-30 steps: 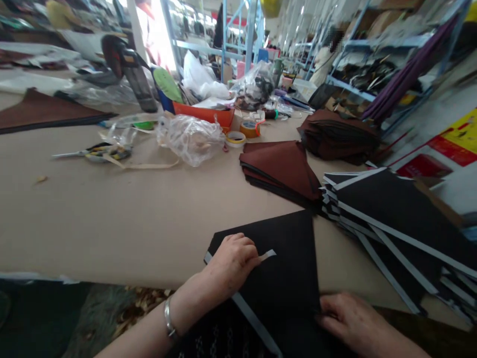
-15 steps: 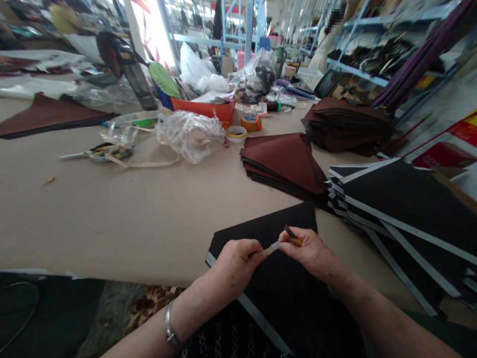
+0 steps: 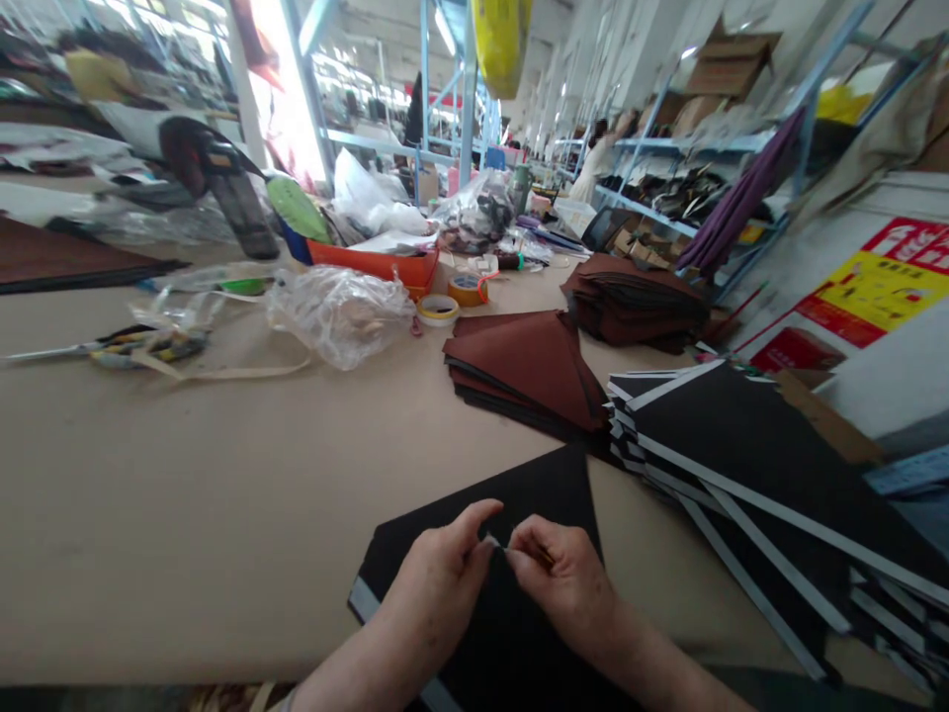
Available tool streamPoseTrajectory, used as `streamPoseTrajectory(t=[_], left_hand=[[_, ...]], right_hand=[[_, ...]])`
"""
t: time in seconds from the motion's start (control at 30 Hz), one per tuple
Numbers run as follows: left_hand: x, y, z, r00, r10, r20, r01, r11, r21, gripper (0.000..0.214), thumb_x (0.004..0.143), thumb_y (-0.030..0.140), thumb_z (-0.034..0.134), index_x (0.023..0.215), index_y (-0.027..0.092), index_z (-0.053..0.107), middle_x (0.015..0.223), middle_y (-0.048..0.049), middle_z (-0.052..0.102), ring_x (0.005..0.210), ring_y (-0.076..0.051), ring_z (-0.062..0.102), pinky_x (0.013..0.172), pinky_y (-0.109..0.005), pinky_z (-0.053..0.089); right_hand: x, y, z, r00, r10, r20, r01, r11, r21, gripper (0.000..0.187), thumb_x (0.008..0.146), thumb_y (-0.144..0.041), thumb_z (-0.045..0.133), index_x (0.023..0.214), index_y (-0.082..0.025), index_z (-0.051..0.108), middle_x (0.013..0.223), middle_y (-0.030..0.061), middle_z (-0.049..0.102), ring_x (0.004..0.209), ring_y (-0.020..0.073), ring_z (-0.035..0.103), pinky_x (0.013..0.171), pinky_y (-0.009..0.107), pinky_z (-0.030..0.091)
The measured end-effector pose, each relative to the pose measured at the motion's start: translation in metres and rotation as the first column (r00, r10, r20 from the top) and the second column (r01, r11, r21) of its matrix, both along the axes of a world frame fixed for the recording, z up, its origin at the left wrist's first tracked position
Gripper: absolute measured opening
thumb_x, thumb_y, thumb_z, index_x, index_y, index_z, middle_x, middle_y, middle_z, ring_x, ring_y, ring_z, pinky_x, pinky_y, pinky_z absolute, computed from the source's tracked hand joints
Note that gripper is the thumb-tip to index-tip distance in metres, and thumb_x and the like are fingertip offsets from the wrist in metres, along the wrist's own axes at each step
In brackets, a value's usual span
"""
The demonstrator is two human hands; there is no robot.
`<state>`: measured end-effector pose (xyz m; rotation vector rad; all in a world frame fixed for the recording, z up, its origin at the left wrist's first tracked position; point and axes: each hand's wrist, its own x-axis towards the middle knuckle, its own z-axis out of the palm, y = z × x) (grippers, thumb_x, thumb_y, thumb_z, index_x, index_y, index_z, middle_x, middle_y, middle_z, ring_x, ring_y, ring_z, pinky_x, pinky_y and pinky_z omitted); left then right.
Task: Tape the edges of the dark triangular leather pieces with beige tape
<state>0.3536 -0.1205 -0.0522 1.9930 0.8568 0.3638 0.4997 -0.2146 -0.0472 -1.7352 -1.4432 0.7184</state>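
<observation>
A black trapezoid-like panel (image 3: 556,485) with a pale strip along its near left edge lies in front of me, under both hands. Above it my left hand (image 3: 441,583) has its upper finger raised. A short whitish tape strip (image 3: 493,542) is at the tips of its lower digits. My right hand (image 3: 567,578) pinches the strip's other end. Tucked in its curled fingers is a small tool with a yellowish part (image 3: 546,558), mostly hidden. The fingertips of the two hands are a small gap apart.
Black panels with pale edges (image 3: 748,435) are stacked at right. Brown panels (image 3: 519,366) lie ahead, with another brown pile (image 3: 634,297) beyond. Scissors (image 3: 111,346), a crumpled plastic bag (image 3: 333,316), tape rolls (image 3: 437,311) and an orange bin (image 3: 371,262) stand farther off.
The view has tilted up and turned right. My hands have come closer together, and less of the strip shows. A left finger has lifted; the right hand's tool is now mostly hidden.
</observation>
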Motion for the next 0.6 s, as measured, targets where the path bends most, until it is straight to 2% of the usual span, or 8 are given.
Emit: streamPoseTrajectory(t=[0.1, 0.17, 0.23, 0.33, 0.43, 0.6], left_hand=[[-0.003, -0.006, -0.006, 0.997, 0.008, 0.077, -0.007, 1.000, -0.011, 0.040, 0.082, 0.020, 0.043, 0.116, 0.019, 0.063, 0.051, 0.0053, 0.050, 0.045, -0.009, 0.037, 0.048, -0.021, 0.033], [-0.005, -0.011, -0.009, 0.991, -0.002, 0.134, 0.006, 1.000, -0.023, 0.037, 0.084, 0.021, 0.043, 0.111, 0.020, 0.067, 0.054, 0.0042, 0.053, 0.047, -0.008, 0.040, 0.049, -0.020, 0.036], [-0.005, -0.014, -0.010, 0.985, -0.025, 0.169, 0.031, 0.999, -0.035, 0.035, 0.084, 0.020, 0.043, 0.106, 0.020, 0.070, 0.058, 0.0025, 0.059, 0.050, -0.008, 0.046, 0.052, -0.020, 0.041], [-0.005, -0.015, -0.004, 0.987, -0.032, 0.160, 0.040, 0.998, -0.043, 0.033, 0.083, 0.018, 0.043, 0.100, 0.018, 0.072, 0.065, -0.0003, 0.066, 0.055, -0.010, 0.053, 0.058, -0.022, 0.045], [-0.005, -0.011, 0.004, 0.995, -0.051, 0.090, 0.059, 0.994, -0.090, 0.031, 0.083, 0.019, 0.044, 0.095, 0.016, 0.072, 0.069, -0.0026, 0.068, 0.059, -0.012, 0.056, 0.060, -0.023, 0.046], [-0.005, -0.001, 0.009, 0.997, -0.068, 0.039, 0.077, 0.947, -0.313, 0.024, 0.080, 0.019, 0.046, 0.089, 0.016, 0.068, 0.072, -0.0019, 0.068, 0.064, -0.012, 0.058, 0.061, -0.023, 0.046]], right_hand=[[-0.002, -0.008, -0.002, 0.972, 0.094, 0.217, -0.130, 0.980, 0.154, 0.016, 0.086, -0.016, 0.047, 0.071, -0.018, 0.053, 0.063, -0.0024, 0.051, 0.057, 0.0093, 0.046, 0.056, 0.022, 0.033], [-0.003, -0.012, -0.004, 0.931, 0.132, 0.340, -0.214, 0.952, 0.219, 0.018, 0.088, -0.017, 0.046, 0.073, -0.018, 0.055, 0.063, -0.0009, 0.053, 0.058, 0.0105, 0.048, 0.057, 0.023, 0.034], [-0.003, -0.015, -0.005, 0.910, 0.137, 0.392, -0.251, 0.934, 0.255, 0.019, 0.090, -0.017, 0.044, 0.075, -0.018, 0.055, 0.063, -0.0004, 0.054, 0.057, 0.0109, 0.049, 0.057, 0.024, 0.035], [-0.002, -0.016, -0.005, 0.918, 0.146, 0.369, -0.256, 0.929, 0.268, 0.016, 0.090, -0.018, 0.045, 0.079, -0.019, 0.056, 0.064, -0.0008, 0.054, 0.058, 0.0105, 0.050, 0.057, 0.023, 0.036], [0.001, -0.016, -0.004, 0.941, 0.156, 0.301, -0.231, 0.946, 0.230, 0.013, 0.089, -0.017, 0.047, 0.080, -0.019, 0.056, 0.065, -0.0014, 0.053, 0.058, 0.0101, 0.050, 0.058, 0.023, 0.037], [0.008, -0.015, 0.002, 0.984, 0.124, 0.130, -0.142, 0.980, 0.137, 0.012, 0.082, -0.010, 0.048, 0.076, -0.019, 0.055, 0.065, -0.0031, 0.052, 0.057, 0.0088, 0.047, 0.057, 0.021, 0.036]])
